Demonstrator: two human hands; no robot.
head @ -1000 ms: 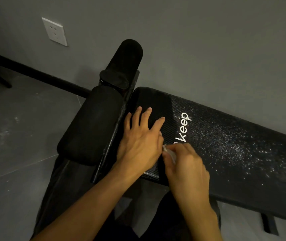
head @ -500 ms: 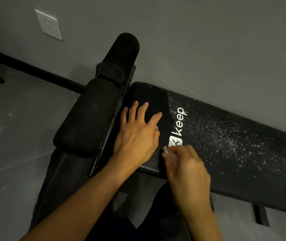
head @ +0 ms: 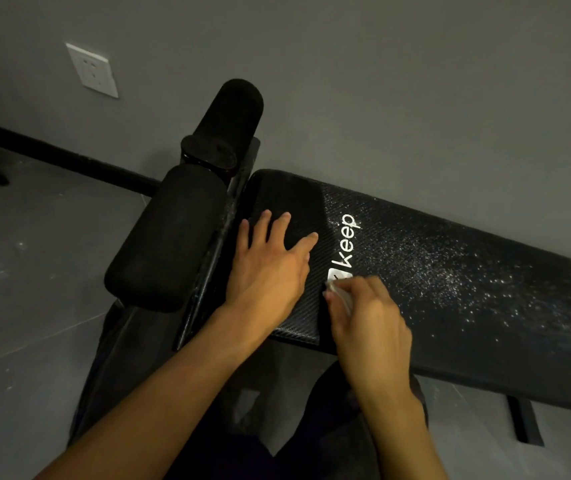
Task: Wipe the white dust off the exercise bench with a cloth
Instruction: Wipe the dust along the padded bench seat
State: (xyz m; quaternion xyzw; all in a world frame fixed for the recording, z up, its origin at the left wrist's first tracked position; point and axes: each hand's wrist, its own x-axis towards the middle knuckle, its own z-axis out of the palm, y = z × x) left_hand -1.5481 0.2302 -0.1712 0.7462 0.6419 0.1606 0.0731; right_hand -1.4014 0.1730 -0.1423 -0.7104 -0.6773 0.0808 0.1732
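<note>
Fingers [head: 367,289] of the right hand [head: 370,320] are curled round one small white cloth [head: 341,296], clenching it against the exercise bench [head: 450,323]. The cloth touches the black pad at the lower end of the single white "keep" logo [head: 348,242], near the pad's front edge. This hand is blurred.

Just beside it, the left hand [head: 270,275] lies flat on the pad's end. Four straight, spread fingers show, and it holds nothing.

White dust [head: 467,271] speckles the pad from the logo out to the right, densest around the middle.

Two black foam rollers sit left of the pad: a near one [head: 169,237] and a far one [head: 232,123]. One dark bench foot [head: 523,424] shows under the pad at right. One white wall socket [head: 91,69] sits on the grey wall [head: 381,81] above the grey floor [head: 34,289].
</note>
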